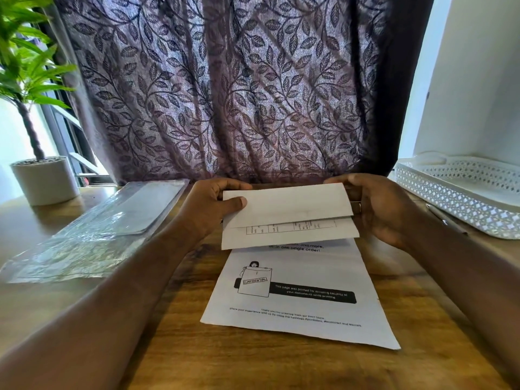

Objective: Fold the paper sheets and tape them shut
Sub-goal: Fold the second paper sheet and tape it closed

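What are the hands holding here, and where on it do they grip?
Both hands hold the folded paper sheet: the left hand pinches its left edge, the right hand grips its right edge.

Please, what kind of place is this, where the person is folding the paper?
Probably a home room, at a wooden table beside a window. A leaf-patterned curtain hangs behind it, a potted plant stands at the left and a white lattice tray at the right.

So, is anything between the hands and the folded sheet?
Nothing visible. The left hand and right hand grip the folded sheet at its two ends, holding it above the flat sheet on the table.
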`<state>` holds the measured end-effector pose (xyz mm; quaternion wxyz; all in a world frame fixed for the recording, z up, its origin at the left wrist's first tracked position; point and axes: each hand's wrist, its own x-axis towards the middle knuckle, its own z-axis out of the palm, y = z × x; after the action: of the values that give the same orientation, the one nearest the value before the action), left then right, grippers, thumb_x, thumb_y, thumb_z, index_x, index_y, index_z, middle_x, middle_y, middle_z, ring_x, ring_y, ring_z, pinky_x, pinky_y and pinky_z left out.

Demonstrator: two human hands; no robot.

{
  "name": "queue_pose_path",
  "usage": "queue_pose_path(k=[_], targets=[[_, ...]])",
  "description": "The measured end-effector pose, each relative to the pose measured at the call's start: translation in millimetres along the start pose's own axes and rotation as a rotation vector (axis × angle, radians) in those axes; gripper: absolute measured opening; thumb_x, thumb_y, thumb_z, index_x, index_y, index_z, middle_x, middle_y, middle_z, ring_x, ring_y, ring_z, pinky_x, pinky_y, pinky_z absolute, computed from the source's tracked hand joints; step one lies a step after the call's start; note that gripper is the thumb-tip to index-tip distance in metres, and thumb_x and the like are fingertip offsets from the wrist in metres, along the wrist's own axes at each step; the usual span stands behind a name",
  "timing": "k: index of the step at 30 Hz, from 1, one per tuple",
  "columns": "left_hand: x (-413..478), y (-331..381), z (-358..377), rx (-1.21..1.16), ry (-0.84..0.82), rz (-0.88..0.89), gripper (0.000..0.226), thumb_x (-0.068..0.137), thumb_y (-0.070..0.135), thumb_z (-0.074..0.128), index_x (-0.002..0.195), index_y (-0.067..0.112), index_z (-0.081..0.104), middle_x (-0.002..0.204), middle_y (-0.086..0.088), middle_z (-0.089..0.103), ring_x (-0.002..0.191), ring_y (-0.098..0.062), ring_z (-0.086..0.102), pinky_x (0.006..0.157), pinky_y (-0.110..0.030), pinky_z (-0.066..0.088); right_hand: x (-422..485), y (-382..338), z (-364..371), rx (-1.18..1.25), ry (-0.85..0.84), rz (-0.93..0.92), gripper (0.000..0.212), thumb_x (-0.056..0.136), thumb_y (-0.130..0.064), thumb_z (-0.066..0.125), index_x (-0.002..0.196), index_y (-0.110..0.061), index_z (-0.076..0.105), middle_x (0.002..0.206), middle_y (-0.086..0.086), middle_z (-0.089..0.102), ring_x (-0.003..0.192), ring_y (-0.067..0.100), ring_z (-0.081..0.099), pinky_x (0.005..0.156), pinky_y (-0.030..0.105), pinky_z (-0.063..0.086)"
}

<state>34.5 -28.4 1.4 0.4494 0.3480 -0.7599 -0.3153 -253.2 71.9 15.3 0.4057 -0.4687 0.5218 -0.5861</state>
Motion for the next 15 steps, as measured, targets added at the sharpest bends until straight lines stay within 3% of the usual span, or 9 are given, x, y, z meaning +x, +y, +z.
queue_pose_path(k=[2, 4, 10, 15], targets=[[-0.5, 0.3, 0.4, 0.003, -0.007, 0.011, 0.022, 0.089, 0.012, 0.072, 0.101, 0.03, 0.07, 0.1, 0.004, 0.075, 0.091, -0.018, 0.074, 0.075, -0.036, 0.063, -0.3, 0.5, -2.3, -0.11, -0.02, -0.034, 0.03, 0.099, -0.033, 0.058, 0.108, -0.01, 0.074, 0.096, 0.012, 0.076, 0.082, 0.027, 0.072, 0.066, 0.038, 0.058], [-0.7, 1.2, 1.4, 0.006, -0.021, 0.02, 0.022, 0.089, 0.01, 0.072, 0.103, 0.027, 0.07, 0.101, 0.003, 0.075, 0.092, -0.02, 0.073, 0.075, -0.037, 0.063, -0.1, 1.9, -2.8, -0.203, 0.001, -0.086, 0.017, 0.09, -0.017, 0.071, 0.103, -0.007, 0.073, 0.096, 0.014, 0.077, 0.089, 0.032, 0.073, 0.072, 0.043, 0.061], [-1.4, 3.1, 6.4, -0.036, -0.031, 0.018, 0.017, 0.089, 0.013, 0.072, 0.102, 0.024, 0.075, 0.097, 0.002, 0.077, 0.089, -0.018, 0.074, 0.075, -0.038, 0.063, 1.2, 4.0, -1.0, -0.247, 0.074, -0.145, 0.008, 0.088, -0.004, 0.072, 0.095, -0.008, 0.07, 0.087, 0.01, 0.076, 0.086, 0.027, 0.073, 0.071, 0.039, 0.059], [1.5, -1.0, 10.2, 0.184, 0.077, 0.108, 0.009, 0.087, 0.03, 0.076, 0.093, 0.024, 0.079, 0.086, 0.012, 0.075, 0.075, -0.009, 0.069, 0.07, -0.037, 0.058, 0.4, 3.9, 5.5, -0.293, 0.113, -0.214, 0.008, 0.089, -0.004, 0.072, 0.095, -0.009, 0.07, 0.081, 0.004, 0.077, 0.074, 0.018, 0.074, 0.062, 0.035, 0.061]])
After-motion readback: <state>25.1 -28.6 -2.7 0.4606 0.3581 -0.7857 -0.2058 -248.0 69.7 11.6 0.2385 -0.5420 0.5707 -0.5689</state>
